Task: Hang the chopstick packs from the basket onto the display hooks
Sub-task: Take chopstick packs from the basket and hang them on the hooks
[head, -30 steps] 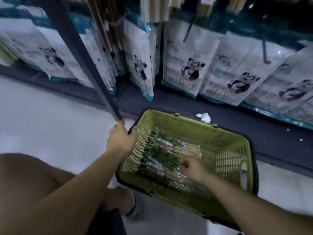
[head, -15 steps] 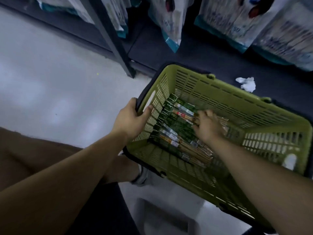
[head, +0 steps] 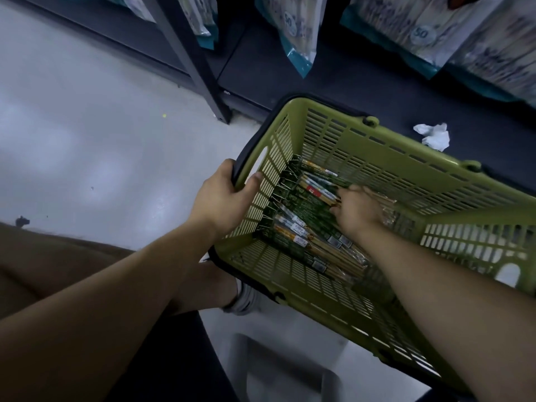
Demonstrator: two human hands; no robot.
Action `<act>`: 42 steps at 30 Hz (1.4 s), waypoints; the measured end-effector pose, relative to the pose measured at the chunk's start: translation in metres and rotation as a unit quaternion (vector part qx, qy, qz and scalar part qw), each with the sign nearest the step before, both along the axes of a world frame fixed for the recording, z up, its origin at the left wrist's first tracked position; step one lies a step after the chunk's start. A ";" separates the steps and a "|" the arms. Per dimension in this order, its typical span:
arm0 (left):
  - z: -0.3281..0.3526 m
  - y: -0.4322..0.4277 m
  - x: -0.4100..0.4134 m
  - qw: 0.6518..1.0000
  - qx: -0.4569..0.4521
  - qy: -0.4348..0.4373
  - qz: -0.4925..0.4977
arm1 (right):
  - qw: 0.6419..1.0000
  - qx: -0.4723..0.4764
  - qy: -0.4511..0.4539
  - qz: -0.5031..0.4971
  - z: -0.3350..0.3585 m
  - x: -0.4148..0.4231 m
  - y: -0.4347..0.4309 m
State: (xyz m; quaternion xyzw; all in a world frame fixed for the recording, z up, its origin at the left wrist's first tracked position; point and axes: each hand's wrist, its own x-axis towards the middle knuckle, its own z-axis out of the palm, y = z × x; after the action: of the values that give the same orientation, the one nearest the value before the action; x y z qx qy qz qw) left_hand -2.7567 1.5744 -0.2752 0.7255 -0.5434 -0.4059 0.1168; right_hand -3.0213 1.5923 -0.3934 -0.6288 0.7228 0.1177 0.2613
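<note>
An olive-green plastic basket stands tilted on the floor in front of me. On its bottom lie several chopstick packs with green card headers, stacked side by side. My left hand grips the basket's left rim, thumb inside the slotted wall. My right hand is down inside the basket on top of the packs, its fingers blurred among them, so I cannot make out whether they grip a pack. No display hooks are in view.
Bagged packs hang above a dark base shelf beyond the basket. A dark shelf post meets the floor left of it. Crumpled white paper lies on the shelf. My knee and shoe are near the basket.
My view has dropped from the hanging packs to the basket. My right hand has moved from the near part of the pile to the far part. My left hand stays on the rim.
</note>
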 end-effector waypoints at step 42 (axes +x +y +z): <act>0.037 0.005 -0.045 0.949 0.100 0.285 0.094 | 0.843 -0.068 -0.489 -0.215 0.139 0.061 0.000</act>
State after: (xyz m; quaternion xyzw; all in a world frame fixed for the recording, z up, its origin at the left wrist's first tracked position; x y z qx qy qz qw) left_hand -2.8015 1.5791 -0.2380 0.6352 -0.3735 -0.6353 0.2312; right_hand -2.9606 1.5920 -0.2543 -0.4495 0.6246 -0.3134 0.5564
